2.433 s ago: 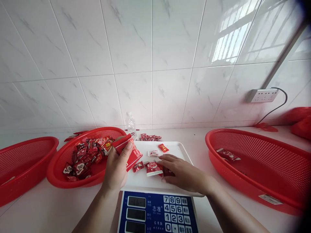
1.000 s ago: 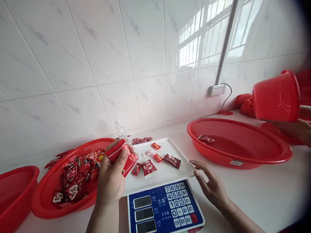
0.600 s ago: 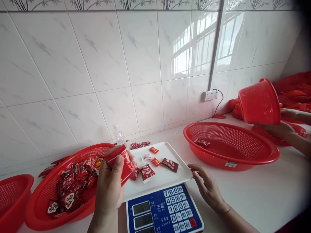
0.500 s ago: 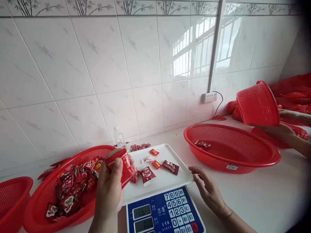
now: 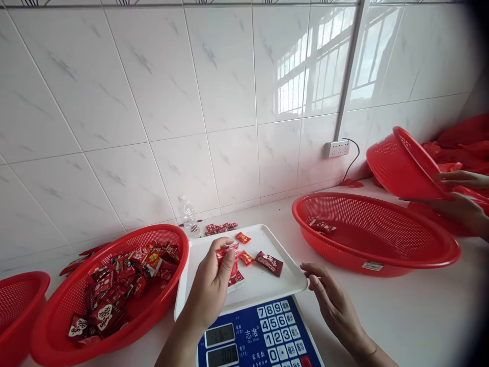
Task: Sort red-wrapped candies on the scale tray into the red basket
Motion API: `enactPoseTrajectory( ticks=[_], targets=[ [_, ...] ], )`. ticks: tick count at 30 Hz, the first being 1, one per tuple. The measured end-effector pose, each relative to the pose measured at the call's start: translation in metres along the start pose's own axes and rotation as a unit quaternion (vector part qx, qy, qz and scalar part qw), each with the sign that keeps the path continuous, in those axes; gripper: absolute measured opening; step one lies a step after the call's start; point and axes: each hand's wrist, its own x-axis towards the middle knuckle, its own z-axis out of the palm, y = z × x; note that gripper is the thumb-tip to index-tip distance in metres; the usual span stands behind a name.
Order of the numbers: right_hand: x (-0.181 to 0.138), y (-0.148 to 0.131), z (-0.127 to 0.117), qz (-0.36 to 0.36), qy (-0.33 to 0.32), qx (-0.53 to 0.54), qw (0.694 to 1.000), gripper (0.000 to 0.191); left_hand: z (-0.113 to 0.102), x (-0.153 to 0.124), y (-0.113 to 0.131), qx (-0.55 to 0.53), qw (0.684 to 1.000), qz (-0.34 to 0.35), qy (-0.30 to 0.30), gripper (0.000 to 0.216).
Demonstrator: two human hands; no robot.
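A white marble-tiled wall (image 5: 153, 102) backs a white worktop (image 5: 382, 316). At the near edge stands a scale (image 5: 263, 336) with a blue keypad, carrying a white tray (image 5: 263, 283).

The left hand (image 5: 212, 288) is over the tray's left part, thumb and fingers clamped on a red packet (image 5: 230, 255). It may be holding more than one, as the fingers cover most of it. The right hand (image 5: 334, 306) is empty, with its fingers loosely spread, just beside the tray's near right corner and not touching it.

A dark red packet (image 5: 269, 262) and two small red sweets (image 5: 242, 237) lie on the tray.

Toward the left edge, just beside the tray, a red basket (image 5: 171, 293) holds a heap of wrapped sweets (image 5: 114, 290). A large red basket (image 5: 382, 262) toward the right edge holds a single packet (image 5: 323, 226).

At the far right, another person's hands (image 5: 458, 211) hold a smaller red basket (image 5: 397, 163) tilted above the worktop. A water bottle (image 5: 188, 216) stands at the back edge against the wall.
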Motion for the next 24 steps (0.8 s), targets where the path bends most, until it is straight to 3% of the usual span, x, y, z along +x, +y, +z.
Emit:
enactPoseTrajectory(
  ticks=[5, 10, 14, 17, 24],
  targets=[
    [0.000, -0.005, -0.004, -0.046, 0.010, -0.024, 0.999, 0.026, 0.006, 0.001, -0.006, 0.076, 0.995, 0.047, -0.048, 0.026],
    [0.006, -0.026, -0.010, -0.146, -0.009, -0.062, 0.987, 0.021, 0.014, -0.003, -0.008, 0.148, 0.968, 0.177, -0.094, 0.028],
    [0.020, -0.054, -0.010, -0.248, -0.095, -0.018, 0.964, 0.035, 0.028, -0.010, -0.003, 0.174, 0.943, 0.270, -0.081, 0.030],
    [0.029, -0.073, -0.002, -0.274, -0.159, 0.023, 0.948, 0.045, 0.038, -0.013, -0.001, 0.188, 0.926, 0.322, -0.061, 0.029],
    [0.034, -0.084, 0.013, -0.262, -0.136, 0.050, 0.954, 0.027, 0.041, -0.012, -0.006, 0.158, 0.940, 0.297, -0.062, 0.035]
  ],
)
